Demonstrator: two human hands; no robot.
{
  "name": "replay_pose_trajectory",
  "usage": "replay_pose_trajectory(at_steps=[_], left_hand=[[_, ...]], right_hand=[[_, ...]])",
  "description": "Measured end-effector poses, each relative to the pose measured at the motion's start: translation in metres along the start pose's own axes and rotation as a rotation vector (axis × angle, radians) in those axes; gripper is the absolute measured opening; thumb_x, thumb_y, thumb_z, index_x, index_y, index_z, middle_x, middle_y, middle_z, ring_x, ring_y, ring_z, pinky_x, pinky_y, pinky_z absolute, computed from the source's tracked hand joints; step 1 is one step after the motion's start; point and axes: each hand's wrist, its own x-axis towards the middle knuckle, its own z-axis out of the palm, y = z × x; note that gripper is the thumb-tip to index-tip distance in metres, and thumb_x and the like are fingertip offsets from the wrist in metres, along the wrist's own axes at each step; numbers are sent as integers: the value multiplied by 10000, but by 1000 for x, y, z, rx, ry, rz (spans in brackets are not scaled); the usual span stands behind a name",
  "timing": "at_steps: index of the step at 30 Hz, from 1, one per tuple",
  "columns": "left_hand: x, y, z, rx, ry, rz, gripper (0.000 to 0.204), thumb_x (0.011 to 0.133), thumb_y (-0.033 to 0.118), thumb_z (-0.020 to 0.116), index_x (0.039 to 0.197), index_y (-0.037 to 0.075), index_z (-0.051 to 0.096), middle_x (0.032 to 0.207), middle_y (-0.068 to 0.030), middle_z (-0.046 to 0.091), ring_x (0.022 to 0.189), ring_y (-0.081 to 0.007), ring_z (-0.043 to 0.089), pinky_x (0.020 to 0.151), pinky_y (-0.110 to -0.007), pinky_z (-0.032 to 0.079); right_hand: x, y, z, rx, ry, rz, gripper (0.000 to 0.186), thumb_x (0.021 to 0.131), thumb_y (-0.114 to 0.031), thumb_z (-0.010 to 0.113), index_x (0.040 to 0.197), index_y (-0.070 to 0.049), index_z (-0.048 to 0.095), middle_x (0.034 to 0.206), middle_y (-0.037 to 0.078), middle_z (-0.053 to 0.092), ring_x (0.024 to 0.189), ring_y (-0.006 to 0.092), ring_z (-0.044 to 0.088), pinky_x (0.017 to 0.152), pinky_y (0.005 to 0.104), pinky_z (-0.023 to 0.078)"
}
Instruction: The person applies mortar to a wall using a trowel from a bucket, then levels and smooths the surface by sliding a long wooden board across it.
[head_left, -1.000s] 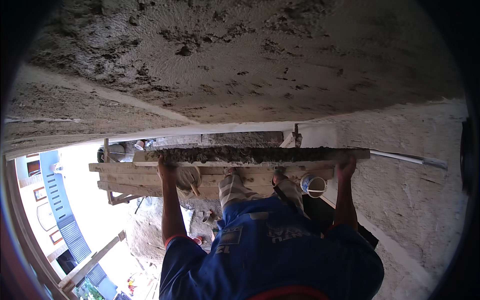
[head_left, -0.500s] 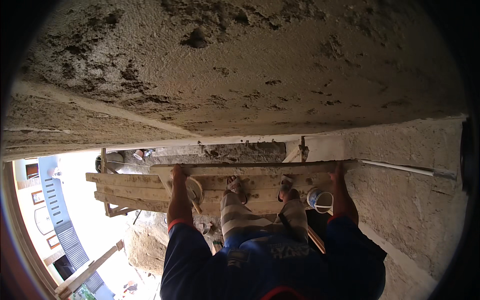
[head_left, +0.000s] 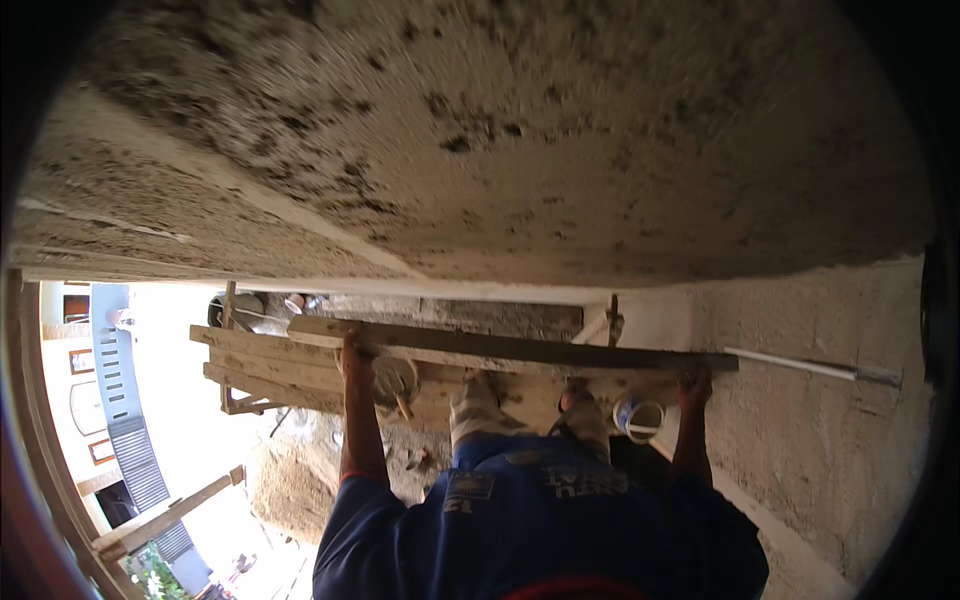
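A long straight wooden board (head_left: 520,350) spans the space in front of me, its right end lying nearer to me than its left. My left hand (head_left: 354,348) is closed around it close to the left end. Near the other end my right hand (head_left: 694,382) grips its lower edge, the fingers partly hidden by the wood. Beyond the board rises a wall of rough, patchy grey plaster (head_left: 520,190); whether the board touches it I cannot tell.
I stand on scaffold planks (head_left: 265,352). Upon them are a round pan (head_left: 408,372) with a handled tool, and a white-and-blue bucket (head_left: 626,412). A white pipe (head_left: 790,362) lies along the right wall (head_left: 830,440). A sand heap (head_left: 285,490) is lower left.
The board has gone from nearly level to slanted, its right end coming toward me with my right hand. My torso now covers more of my legs, and the view has shifted slightly.
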Motion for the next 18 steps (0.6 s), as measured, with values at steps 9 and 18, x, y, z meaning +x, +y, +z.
replay_pose_trajectory(at_steps=[9, 18], left_hand=[[-172, 151, 202, -288, -283, 475, 301, 809, 240, 656, 953, 76, 450, 894, -122, 559, 736, -257, 623, 511, -336, 557], [-272, 230, 326, -389, -328, 869, 272, 866, 309, 574, 969, 70, 497, 895, -66, 534, 860, -167, 563, 647, -314, 504]], right_hand=[[33, -260, 49, 546, 145, -355, 692, 835, -240, 651, 1358, 20, 281, 1187, 205, 515, 1055, 302, 552, 861, 399, 498], [38, -387, 24, 295, -121, -679, 587, 873, -220, 559, 1399, -127, 317, 1201, 186, 466, 951, 287, 548, 800, 450, 466]])
